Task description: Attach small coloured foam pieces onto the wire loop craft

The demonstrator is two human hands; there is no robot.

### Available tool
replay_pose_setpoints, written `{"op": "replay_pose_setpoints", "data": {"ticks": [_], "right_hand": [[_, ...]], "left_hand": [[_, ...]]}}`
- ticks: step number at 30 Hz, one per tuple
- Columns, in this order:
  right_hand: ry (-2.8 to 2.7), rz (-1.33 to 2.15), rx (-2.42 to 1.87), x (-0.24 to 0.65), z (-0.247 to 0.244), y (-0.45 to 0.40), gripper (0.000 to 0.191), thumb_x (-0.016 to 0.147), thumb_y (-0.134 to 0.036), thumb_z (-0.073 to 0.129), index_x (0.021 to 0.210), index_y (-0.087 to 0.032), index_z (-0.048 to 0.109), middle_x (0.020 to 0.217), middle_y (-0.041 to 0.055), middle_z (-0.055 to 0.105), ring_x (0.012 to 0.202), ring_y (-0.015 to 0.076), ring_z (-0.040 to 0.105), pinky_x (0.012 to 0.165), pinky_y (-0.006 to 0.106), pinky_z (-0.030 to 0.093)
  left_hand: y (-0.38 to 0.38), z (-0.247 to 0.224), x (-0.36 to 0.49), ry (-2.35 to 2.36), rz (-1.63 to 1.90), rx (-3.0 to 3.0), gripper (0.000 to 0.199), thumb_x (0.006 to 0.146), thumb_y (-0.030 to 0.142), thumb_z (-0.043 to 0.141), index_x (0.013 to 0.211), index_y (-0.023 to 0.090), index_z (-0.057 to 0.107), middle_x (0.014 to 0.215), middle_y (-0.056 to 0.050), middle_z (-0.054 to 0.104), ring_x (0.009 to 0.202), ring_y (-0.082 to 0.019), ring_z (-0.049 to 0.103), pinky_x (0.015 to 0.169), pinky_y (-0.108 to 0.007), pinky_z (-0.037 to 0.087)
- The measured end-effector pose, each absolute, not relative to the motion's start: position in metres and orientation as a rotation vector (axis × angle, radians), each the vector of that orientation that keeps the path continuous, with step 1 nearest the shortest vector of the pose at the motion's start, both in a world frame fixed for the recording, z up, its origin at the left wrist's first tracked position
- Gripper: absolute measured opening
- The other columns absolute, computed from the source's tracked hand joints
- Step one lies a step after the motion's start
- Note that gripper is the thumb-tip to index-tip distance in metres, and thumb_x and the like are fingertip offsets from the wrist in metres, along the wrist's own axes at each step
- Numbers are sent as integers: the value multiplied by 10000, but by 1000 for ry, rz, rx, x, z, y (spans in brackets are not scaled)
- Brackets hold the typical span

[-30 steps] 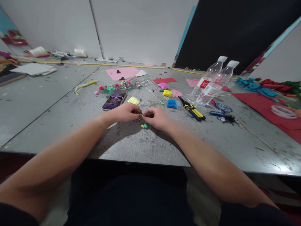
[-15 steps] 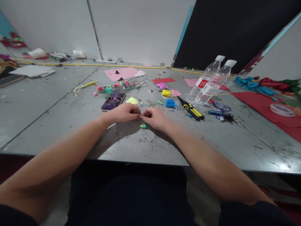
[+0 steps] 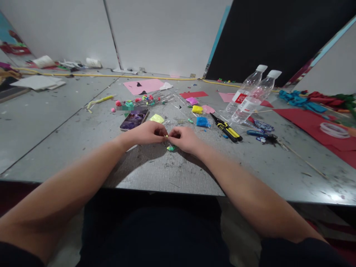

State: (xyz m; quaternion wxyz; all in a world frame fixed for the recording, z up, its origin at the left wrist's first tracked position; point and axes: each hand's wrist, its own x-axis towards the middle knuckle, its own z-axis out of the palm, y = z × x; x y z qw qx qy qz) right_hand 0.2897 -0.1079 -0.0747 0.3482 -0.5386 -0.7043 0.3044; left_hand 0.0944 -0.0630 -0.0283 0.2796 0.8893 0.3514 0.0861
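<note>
My left hand [image 3: 150,132] and my right hand [image 3: 183,138] meet over the table near its front edge. The fingertips of both are pinched together on a small yellow bit [image 3: 167,136] that looks like modelling clay. Just below them lies a green and yellow clay piece [image 3: 171,148], apparently joined to something thin and partly hidden by the fingers. Behind my left hand are a phone [image 3: 135,119] and a pale yellow clay pack [image 3: 157,118]. A blue clay pack [image 3: 203,122] lies beyond my right hand, with yellow [image 3: 197,109] and pink-purple packs [image 3: 191,101] farther back.
Black-and-yellow pliers [image 3: 226,128] lie to the right, before two clear plastic bottles [image 3: 246,98]. Farther right are blue-handled pliers [image 3: 261,135], a thin stick [image 3: 303,160] and red sheets [image 3: 314,128]. Several colourful beaded stems [image 3: 144,100] and a pink sheet [image 3: 144,87] lie behind the phone.
Both hands stay in nearly the same place, with the fingertips shifting slightly around the yellow bit. The view has moved very little; nothing else on the table has changed.
</note>
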Motion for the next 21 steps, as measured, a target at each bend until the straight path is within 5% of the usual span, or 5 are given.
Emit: {"op": "replay_pose_setpoints", "data": {"ticks": [21], "right_hand": [[-1948,794,-1328,294,-75,-110,75,843,-208,673,894,-209,619,682,-39,582,622,133,515,622,302,380]], "left_hand": [[-61,-32,97,999,255,2361,190,774,274,664,895,141,727,760,-31,711,692,-147,605,662,-283,418]]}}
